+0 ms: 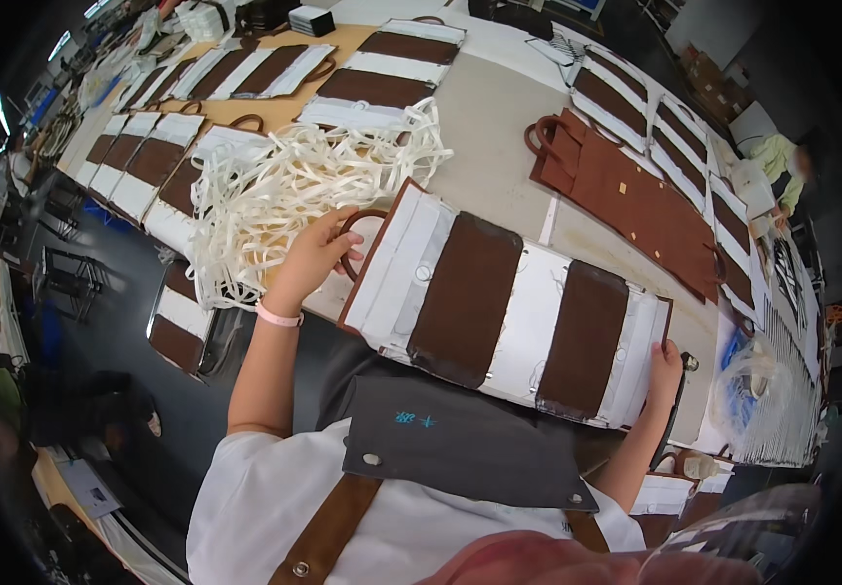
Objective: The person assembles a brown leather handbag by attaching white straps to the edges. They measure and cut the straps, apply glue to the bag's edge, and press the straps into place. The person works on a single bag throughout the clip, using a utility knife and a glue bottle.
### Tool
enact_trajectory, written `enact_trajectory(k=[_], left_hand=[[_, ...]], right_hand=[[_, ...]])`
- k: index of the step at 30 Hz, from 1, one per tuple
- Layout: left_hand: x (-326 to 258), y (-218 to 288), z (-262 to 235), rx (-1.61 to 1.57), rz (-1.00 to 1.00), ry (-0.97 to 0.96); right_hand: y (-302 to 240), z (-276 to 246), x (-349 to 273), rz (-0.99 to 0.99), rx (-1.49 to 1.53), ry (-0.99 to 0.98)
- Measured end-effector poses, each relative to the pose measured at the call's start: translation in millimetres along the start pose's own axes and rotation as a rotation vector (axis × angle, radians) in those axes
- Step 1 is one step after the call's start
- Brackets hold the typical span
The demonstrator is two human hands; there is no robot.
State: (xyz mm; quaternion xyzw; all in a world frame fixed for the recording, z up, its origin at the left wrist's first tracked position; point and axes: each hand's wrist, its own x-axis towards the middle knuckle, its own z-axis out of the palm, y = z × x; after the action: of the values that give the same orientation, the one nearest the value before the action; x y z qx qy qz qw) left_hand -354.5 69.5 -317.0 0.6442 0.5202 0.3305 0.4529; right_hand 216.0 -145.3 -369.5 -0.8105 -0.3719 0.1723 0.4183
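Observation:
Between my two hands is a flat bag panel (530, 327), white on its upturned side with two dark brown patches and a thin reddish-brown edge. It lies slanted over the table's near edge, above my grey apron (460, 444). My left hand (315, 252) is closed round the brown loop handle (351, 255) at the panel's left end. At the other end, my right hand (665, 370) grips the panel's right edge, thumb on top and fingers partly hidden under it. A tangled heap of white strips (274, 200) sits just beyond my left hand.
Farther right on the table (499, 127) lie reddish-brown bag pieces (630, 200) with loop handles. Similar white-and-brown panels (387, 73) cover the far and left parts. Clear plastic (747, 390) is at the right edge. Another person (780, 171) works at the far right.

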Motion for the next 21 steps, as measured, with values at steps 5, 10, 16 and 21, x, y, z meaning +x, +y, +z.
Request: enact_trajectory(k=[5,10,16,21], left_hand=[[-1,-7,0,0.471,0.260,0.305],[12,-3,-18,0.387,0.167,0.465],[58,7,-5,0.461,0.422,0.357],[103,5,10,0.484,0.325,0.377]], right_hand=[[9,14,-9,-0.087,-0.425,0.181],[-60,60,-26,-0.448,-0.495,0.301],[-155,133,-49,-0.615,-0.176,-0.009],[-205,167,-50,-0.653,-0.021,-0.290]])
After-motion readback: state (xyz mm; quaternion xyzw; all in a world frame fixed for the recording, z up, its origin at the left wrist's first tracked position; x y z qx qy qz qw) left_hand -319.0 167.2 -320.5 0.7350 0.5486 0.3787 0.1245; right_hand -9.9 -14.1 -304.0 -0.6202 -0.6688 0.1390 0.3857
